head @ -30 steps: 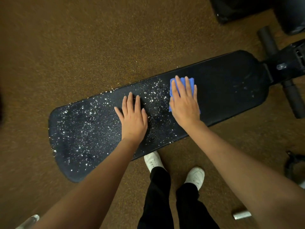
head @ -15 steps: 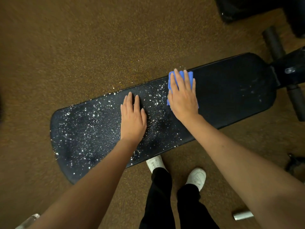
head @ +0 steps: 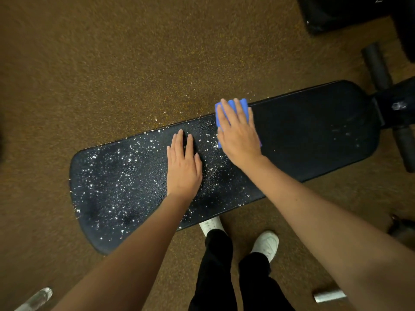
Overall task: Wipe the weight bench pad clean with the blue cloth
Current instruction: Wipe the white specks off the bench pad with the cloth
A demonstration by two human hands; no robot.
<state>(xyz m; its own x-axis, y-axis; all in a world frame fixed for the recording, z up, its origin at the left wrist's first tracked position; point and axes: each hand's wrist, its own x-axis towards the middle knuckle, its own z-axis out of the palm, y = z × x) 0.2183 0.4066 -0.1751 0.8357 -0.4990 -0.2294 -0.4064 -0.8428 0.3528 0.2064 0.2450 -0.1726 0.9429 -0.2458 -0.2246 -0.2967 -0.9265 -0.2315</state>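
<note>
Crumbs (head: 125, 176) of some white stuff speckle the left half of the black weight bench pad (head: 314, 135), which lies slantwise across the brown speckled floor (head: 112, 63), its wider rounded end at the lower left and its narrower end rising toward the frame at the upper right. The right half of the pad is dark and nearly bare, with only a few faint marks. The right hand (head: 240, 133) lies flat, fingers straight and close together, pressing the blue cloth (head: 233, 104) down at the pad's far edge, about midway along its length; the folded cloth shows past the fingertips and a thin strip of it peeks out beside the wrist. The left hand (head: 183, 162) rests palm down on the pad just to the left of the right hand, fingers stretched out and holding nothing, among the white specks. A scatter of the same specks lies on the floor just beyond the far edge of the pad. At the upper right, black foam rollers (head: 377, 66) stick out from the bench frame (head: 397, 102). Below the pad stand the person's legs in black trousers (head: 215, 265) and white shoes (head: 267, 243). A short metal tube (head: 330, 296) lies on the floor at the lower right.
</note>
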